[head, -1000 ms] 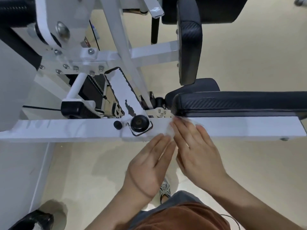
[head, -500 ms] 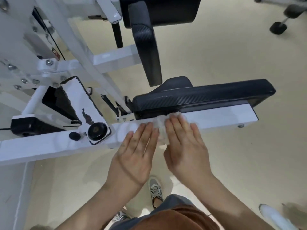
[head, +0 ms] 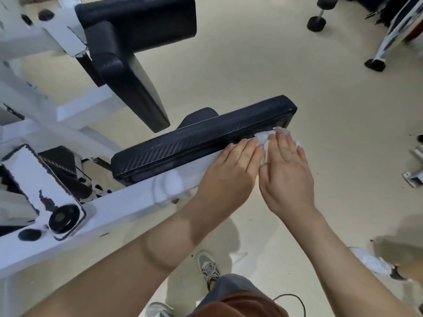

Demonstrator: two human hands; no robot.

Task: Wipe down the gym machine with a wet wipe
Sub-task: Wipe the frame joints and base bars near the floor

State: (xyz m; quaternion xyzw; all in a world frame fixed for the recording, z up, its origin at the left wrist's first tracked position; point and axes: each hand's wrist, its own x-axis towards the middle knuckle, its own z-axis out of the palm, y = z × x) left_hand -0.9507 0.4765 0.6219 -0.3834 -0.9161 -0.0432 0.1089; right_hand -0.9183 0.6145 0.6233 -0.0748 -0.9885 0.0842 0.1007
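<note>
The beige floor (head: 251,72) fills most of the view. Across the left half stands the white gym machine (head: 128,202), its long beam running from near left up toward the right. A long black pad (head: 201,138) lies along the far side of that beam, and a second black pad (head: 135,88) stands tilted farther away on the left. A round black knob (head: 61,218) sits on the beam at the near left.

Both forearms reach in from the near edge to the beam's right end. The left hand (head: 231,172) lies flat, fingers straight and together, pressing on the beam just beside the long pad. The right hand (head: 286,170) is likewise spread flat, palm down, touching the left hand's side. The white wet wipe (head: 265,139) is crumpled under the fingertips of both hands, at the far right end of the beam, touching the long pad's lower edge. Neither hand curls around it; they press it down.

A grey sneaker (head: 208,268) stands on the floor below the arms.
</note>
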